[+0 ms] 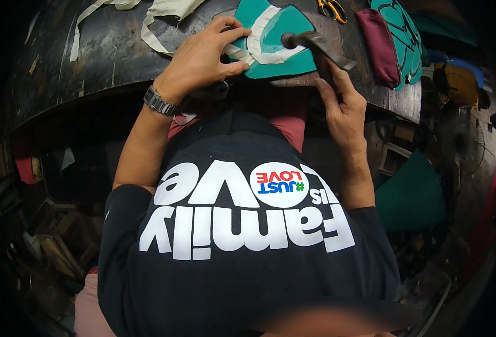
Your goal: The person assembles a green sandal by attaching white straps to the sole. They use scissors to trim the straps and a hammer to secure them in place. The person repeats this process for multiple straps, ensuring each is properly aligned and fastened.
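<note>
A green cut piece of sheet material (287, 28) lies near the table's front edge. White strips of tape (279, 56) run across it and meet in a Y shape. My left hand (205, 53) grips its left side, thumb and forefinger on the strip that reaches the edge. In my right hand (343, 106) is a hammer (315, 42), its dark metal head over the right part of the green piece. Whether the hammer head touches the piece I cannot tell. My right fingers are wrapped round the handle, which the hand mostly hides.
Loose white strips (152, 36) lie on the dark worn table (113, 56) at the left. Scissors with orange and black handles (332, 10) lie at the back. A maroon roll or pouch (378, 48) and stacked green cut pieces (399, 33) are at the right. A fan (464, 135) stands beyond.
</note>
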The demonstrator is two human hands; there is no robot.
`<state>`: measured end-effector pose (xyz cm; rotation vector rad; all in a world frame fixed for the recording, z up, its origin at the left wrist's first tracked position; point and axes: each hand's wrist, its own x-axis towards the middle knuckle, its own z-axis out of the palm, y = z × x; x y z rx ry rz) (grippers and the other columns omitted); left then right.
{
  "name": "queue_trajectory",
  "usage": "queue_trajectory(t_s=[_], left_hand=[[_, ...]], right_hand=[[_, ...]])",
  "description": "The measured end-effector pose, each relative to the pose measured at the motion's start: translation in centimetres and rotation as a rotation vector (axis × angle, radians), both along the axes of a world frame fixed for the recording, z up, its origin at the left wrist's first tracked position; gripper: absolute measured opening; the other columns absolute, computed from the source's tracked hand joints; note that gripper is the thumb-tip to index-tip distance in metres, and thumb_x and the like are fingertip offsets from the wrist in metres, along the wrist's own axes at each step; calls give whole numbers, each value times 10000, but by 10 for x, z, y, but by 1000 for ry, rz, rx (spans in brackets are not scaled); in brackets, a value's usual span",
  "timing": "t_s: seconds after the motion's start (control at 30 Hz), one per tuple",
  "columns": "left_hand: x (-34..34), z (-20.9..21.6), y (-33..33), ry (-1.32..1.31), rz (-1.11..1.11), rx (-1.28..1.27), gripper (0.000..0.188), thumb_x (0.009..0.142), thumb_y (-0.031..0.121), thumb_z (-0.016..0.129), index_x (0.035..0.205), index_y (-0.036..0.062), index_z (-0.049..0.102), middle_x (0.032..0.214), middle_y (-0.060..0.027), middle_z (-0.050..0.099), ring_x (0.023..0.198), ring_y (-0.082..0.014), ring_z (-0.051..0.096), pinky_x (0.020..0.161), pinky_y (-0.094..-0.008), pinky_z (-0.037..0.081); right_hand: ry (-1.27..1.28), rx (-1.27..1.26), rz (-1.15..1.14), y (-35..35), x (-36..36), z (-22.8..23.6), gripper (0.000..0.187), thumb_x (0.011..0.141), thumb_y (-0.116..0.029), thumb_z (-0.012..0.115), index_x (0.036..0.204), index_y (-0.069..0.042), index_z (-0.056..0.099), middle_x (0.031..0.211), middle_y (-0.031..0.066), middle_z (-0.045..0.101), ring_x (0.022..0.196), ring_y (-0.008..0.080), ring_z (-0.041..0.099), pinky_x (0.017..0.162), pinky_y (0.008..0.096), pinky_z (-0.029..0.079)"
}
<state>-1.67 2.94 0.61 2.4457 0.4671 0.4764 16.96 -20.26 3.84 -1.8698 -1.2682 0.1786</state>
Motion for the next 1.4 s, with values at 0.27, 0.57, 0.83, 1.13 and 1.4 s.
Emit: queue_trajectory(t_s=[0.27,0.57,0.83,1.13,1.4], left_hand=[[-3,0,-5,-21,-4,-12,597,800,276,822,1350,160,618,1340,-40,543,876,-257,663,777,-354,544],[-2,5,-7,20,10,-45,607,772,263,838,1331,161,627,1316,-23,554,804,-240,638,742,-352,529],[-2,3,-7,-24,-1,-5,606,763,253,850,1320,164,628,1310,-26,559,833,-244,653,767,-346,545],[-5,9,-13,-23,33,-153,711,747,217,858,1377,166,531,1335,-54,580,828,-252,663,750,-349,556],[-5,7,-14,-57,37,-151,707,747,216,859,1372,167,532,1329,-59,588,860,-264,689,767,-370,563]], right_hand=[[242,-153,-1,-8,-4,11,431,968,-62,662,1384,-1,565,1270,125,680,1177,152,613,1016,289,453],[-179,-307,-157,-11,7,-12,426,965,-138,671,1368,-37,576,1208,231,689,1154,302,681,956,364,508],[6,-228,-156,-3,36,2,529,970,-125,644,1479,-128,498,1255,204,684,1167,283,672,958,349,507],[31,-117,105,27,-21,9,479,978,-157,654,1439,-99,540,1230,194,692,1088,315,697,914,386,524],[-20,-32,84,40,-13,12,450,969,-151,656,1406,-99,563,1135,194,701,1017,307,687,869,374,528]])
